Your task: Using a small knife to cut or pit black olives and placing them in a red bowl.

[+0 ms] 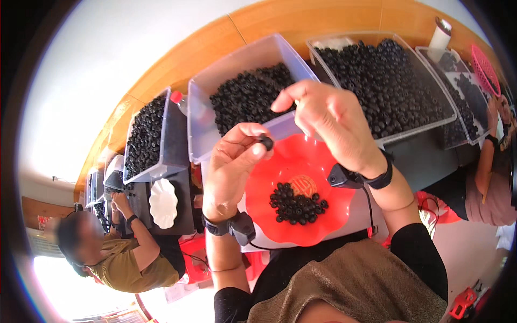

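A person's left hand (231, 167) pinches a small black bead (265, 142) between thumb and forefinger, fingers closed narrowly on it, holding it up over a red scalloped dish (269, 215) where it can be looked at closely. The right hand (328, 124) hovers just beside the bead, fingertips drawn together as if gripping something fine, though whether they hold anything cannot be told. Both wrists wear black bands with small devices attached. The red dish, resting at the near edge of the worktop (425, 161), holds a small cluster of black beads (297, 203) near its centre. Behind it, a clear plastic bin (215, 91) stands partly filled with the same beads, within easy reach of the hands; a fuller bin (388, 81) sits to its right and another (148, 134) to its left. A white scalloped dish (162, 203) lies near a co-worker in an olive shirt (124, 264).
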A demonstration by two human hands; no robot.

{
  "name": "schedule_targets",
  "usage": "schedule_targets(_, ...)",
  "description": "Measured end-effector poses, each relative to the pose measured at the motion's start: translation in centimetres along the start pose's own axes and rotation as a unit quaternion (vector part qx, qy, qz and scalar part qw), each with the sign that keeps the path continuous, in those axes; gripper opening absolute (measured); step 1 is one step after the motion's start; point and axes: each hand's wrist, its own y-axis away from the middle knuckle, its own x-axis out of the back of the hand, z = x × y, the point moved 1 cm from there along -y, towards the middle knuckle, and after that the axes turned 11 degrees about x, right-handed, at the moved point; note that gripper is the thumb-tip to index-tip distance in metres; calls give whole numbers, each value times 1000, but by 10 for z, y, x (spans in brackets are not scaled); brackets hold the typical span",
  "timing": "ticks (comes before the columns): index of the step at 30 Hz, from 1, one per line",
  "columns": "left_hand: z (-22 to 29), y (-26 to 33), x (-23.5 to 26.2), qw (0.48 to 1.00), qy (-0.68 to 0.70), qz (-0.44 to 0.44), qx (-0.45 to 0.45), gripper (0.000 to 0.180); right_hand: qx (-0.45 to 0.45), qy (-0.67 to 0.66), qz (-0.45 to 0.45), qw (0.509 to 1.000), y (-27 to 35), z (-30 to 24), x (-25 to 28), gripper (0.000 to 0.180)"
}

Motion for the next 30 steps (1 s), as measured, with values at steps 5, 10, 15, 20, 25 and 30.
schedule_targets(5,-16,3,12,970,242,-7,-7,21,17,139,-40,989,8,-5,-17,22)
schedule_targets(10,-27,4,27,955,295,-25,-18,24,112,258,-94,955,9,2,-26,23)
schedule_targets(15,-32,2,34,947,312,-79,-24,23,166,285,-123,936,10,10,-36,26)
schedule_targets(20,-37,2,37,941,329,-67,-28,20,154,313,-140,927,13,16,-39,28)
schedule_targets(25,-39,4,36,941,324,-87,-37,24,169,309,-109,930,11,15,-43,26)
schedule_targets(30,-40,8,36,945,314,-69,-53,26,162,311,-110,930,12,15,-43,26)
